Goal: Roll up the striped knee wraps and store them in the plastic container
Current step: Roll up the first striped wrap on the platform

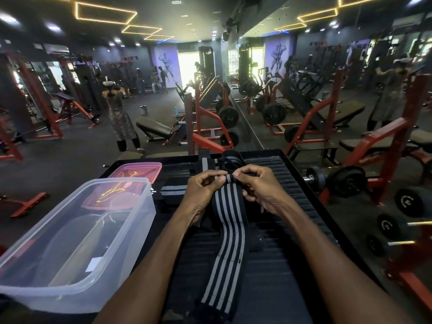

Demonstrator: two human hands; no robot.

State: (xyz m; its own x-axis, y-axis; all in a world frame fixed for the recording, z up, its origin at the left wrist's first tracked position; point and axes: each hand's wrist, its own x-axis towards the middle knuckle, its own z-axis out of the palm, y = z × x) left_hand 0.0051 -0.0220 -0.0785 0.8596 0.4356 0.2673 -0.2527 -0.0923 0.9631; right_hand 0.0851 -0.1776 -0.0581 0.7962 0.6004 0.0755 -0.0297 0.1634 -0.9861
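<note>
On the ribbed tray [292,183], both hands [205,187] [256,185] pinch the lengthwise wrap's [228,242] far end.

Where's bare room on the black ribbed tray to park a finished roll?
Free: the ribbed tray right of the right hand, up to its right rim, and the patch between the forearms and the striped knee wrap. Crowded: far edge with the loose wraps; left side with the clear plastic container and pink lid.

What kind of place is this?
A gym, most likely: there are padded benches, red racks with weight plates and dumbbells by a big wall mirror.
</note>
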